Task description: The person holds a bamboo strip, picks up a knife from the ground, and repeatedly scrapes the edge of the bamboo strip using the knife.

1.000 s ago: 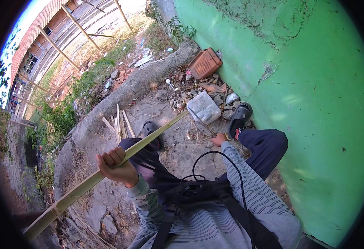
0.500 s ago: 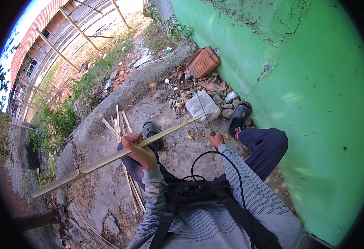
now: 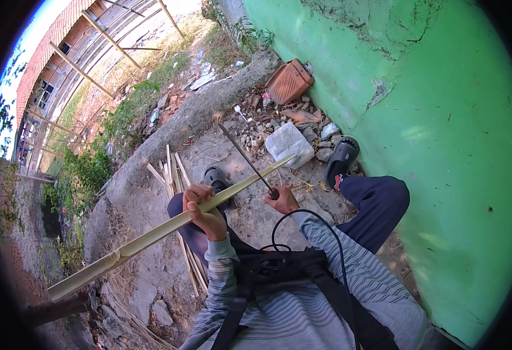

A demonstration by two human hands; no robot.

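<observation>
We hold a long bamboo strip (image 3: 168, 224) slanting across our lap, its far tip pointing toward the green wall (image 3: 443, 146). Left hand (image 3: 204, 211) wrapped around the strip near its middle, fingers curled tight over it. Right hand (image 3: 282, 200), on the wall side of the strip, closed around the handle of a long knife (image 3: 245, 157); blade raised, angling away from us, crossing above the strip's far end. Split bamboo pieces (image 3: 171, 172) lie on the ground just beyond the left hand. Black sandals: one (image 3: 216, 178) beside the strip, one (image 3: 342, 158) close against the wall. A white bag (image 3: 290, 144) and an orange block (image 3: 290, 81) sit in rubble at the wall's foot.
</observation>
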